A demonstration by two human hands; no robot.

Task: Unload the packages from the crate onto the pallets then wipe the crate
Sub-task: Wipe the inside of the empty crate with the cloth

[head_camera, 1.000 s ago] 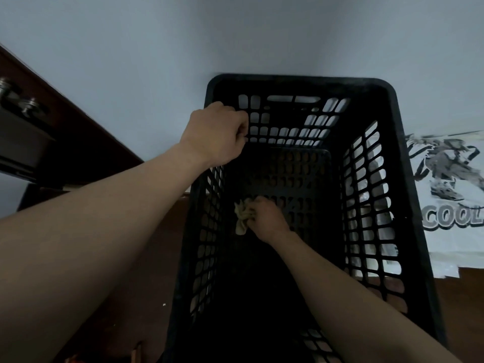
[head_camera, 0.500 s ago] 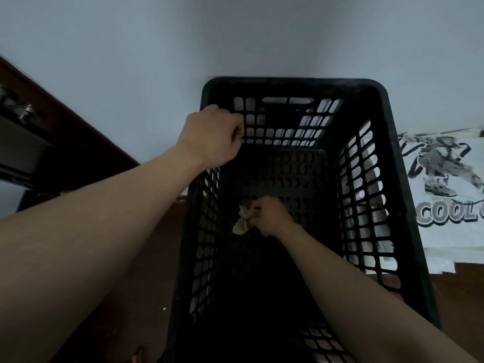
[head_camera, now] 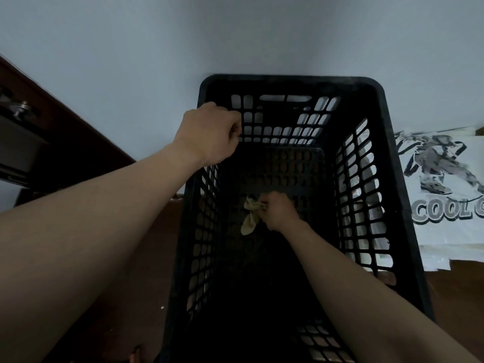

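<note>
Crate (head_camera: 288, 80) sits right below me on the floor, long side running away toward the wall (head_camera: 235, 35). Inside I see no pkgs at all, only the dark slotted bottom, so I'd judge the unload part done. The wipe is what's in hand.

Cloth (head_camera: 250, 218), pale and bunched, lies on the crate bottom toward the left wall. It's pinched in the right hand (head_camera: 280, 212), fingers curled tight on it, forearm reaching deep in. The left hand (head_camera: 209, 134) is closed over the far-left corner of the rim, steadying the crate.

Bottom is being worked approx mid-way. Can't tell which parts are clean, too dark in there. I'd guess the side walls, near end and rim are left.

Vs 1 s ago: the right hand has slid a bit right and further from me, and the cloth trails out longer behind it. The left hand grips the same corner. The view shifted a little, so the crate sits slightly more left in frame.

Outward: a white printed bag (head_camera: 445, 195) reading "COOL" lies just beside the crate's right wall. Dark wooden furniture (head_camera: 52, 142) stands off to the left. Pallets aren't clearly in view.
</note>
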